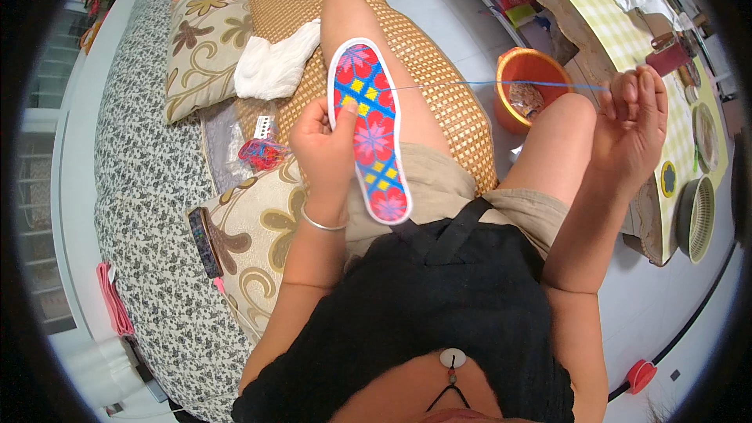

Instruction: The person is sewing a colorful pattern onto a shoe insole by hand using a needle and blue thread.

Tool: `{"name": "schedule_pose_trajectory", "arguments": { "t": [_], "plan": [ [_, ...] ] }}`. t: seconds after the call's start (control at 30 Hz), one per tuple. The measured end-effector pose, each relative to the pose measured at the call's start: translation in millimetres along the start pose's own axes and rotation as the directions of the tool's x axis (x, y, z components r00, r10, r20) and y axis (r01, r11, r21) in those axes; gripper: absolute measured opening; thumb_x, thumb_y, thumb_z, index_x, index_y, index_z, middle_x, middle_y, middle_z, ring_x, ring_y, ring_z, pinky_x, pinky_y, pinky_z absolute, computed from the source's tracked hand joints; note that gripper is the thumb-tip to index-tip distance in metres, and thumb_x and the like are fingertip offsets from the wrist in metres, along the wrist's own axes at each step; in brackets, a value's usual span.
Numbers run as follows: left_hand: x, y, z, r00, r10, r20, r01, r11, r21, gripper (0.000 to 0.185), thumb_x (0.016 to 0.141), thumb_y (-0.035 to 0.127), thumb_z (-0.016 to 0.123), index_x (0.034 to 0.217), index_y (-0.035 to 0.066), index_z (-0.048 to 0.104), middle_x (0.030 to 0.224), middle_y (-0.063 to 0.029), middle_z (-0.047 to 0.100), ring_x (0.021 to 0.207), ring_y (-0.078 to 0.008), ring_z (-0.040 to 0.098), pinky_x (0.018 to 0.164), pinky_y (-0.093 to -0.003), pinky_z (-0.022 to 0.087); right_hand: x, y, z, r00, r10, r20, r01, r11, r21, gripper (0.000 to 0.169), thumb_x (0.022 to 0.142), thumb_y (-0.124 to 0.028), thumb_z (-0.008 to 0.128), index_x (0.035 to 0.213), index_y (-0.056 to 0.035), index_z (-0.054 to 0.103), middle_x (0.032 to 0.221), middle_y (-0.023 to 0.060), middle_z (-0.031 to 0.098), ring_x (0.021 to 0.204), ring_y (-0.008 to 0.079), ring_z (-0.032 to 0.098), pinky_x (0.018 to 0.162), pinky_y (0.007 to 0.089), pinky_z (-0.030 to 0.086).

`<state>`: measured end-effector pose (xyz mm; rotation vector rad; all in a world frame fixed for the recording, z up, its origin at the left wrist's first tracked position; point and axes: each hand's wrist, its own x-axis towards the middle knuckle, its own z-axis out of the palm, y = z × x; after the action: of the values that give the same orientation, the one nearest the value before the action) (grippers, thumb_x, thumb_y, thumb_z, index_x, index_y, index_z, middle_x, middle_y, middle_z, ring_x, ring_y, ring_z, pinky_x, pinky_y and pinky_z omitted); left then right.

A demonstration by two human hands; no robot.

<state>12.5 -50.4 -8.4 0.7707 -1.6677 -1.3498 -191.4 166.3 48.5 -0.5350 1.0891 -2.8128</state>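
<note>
My left hand [326, 141] grips an embroidered shoe insole [373, 135] by its left edge, thumb on the patterned face. Red and pink flowers, blue bands and yellow squares cover the insole, and a white binding runs round it. From its right side a blue thread [499, 83] stretches taut across to my right hand [634, 106], raised at the right with its fingers pinched together. Whether a needle is between those fingers is too small to tell. Beside my left hand lies a tangle of red and blue embroidery thread [262, 154] on a clear plastic bag.
A white cloth [273, 64] and a flowered cushion [205, 47] lie on the woven mat [435, 53]. A phone [205, 242] on a charging cable rests on another cushion [258, 229]. An orange bin [511, 106] stands by my knee, near the table with a checked cloth [593, 12].
</note>
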Motion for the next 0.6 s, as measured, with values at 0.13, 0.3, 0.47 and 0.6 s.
{"name": "schedule_pose_trajectory", "arguments": {
  "t": [0.13, 0.3, 0.47, 0.6],
  "plan": [
    [-15, 10, 16, 0.990, -0.095, 0.105, 0.112, 0.980, -0.167, 0.004, 0.085, -0.002, 0.062, 0.084, -0.004, 0.058, 0.078, -0.0045, 0.064, 0.067, -0.0037, 0.057, 0.058, -0.0179, 0.045, -29, 30, 16, 0.994, -0.057, 0.092, 0.094, 0.876, -0.473, 0.008, 0.089, -0.005, 0.060, 0.095, -0.0026, 0.066, 0.086, 0.0021, 0.063, 0.071, 0.0061, 0.053, 0.062, 0.0201, 0.042],
    [-24, 15, 23, 0.976, -0.085, 0.201, 0.135, 0.958, -0.254, 0.005, 0.086, -0.002, 0.062, 0.088, -0.004, 0.058, 0.082, -0.0057, 0.064, 0.070, -0.0048, 0.057, 0.062, -0.0191, 0.047, -74, 67, 48, 0.856, 0.095, 0.509, 0.346, 0.626, -0.699, 0.010, 0.081, -0.004, 0.062, 0.090, -0.0024, 0.059, 0.075, 0.0145, 0.060, 0.070, 0.0306, 0.060, 0.060, 0.0363, 0.048],
    [-27, 17, 21, 0.975, -0.048, 0.216, 0.113, 0.947, -0.302, 0.004, 0.087, -0.002, 0.061, 0.088, -0.003, 0.057, 0.084, -0.0056, 0.064, 0.072, -0.0046, 0.057, 0.065, -0.0194, 0.047, -78, 81, 45, 0.689, -0.055, 0.723, 0.631, 0.536, -0.561, 0.015, 0.073, 0.002, 0.066, 0.086, -0.0016, 0.060, 0.069, 0.0114, 0.058, 0.062, 0.0282, 0.059, 0.055, 0.0348, 0.046],
    [-29, 19, 23, 0.978, -0.038, 0.203, 0.103, 0.942, -0.321, 0.004, 0.087, -0.003, 0.061, 0.087, -0.002, 0.056, 0.083, -0.0051, 0.063, 0.072, -0.0044, 0.056, 0.065, -0.0194, 0.046, -79, 84, 47, 0.693, -0.089, 0.716, 0.648, 0.512, -0.564, 0.013, 0.072, -0.005, 0.066, 0.083, -0.0040, 0.059, 0.068, 0.0102, 0.055, 0.062, 0.0279, 0.057, 0.054, 0.0375, 0.045]
  ]
}}
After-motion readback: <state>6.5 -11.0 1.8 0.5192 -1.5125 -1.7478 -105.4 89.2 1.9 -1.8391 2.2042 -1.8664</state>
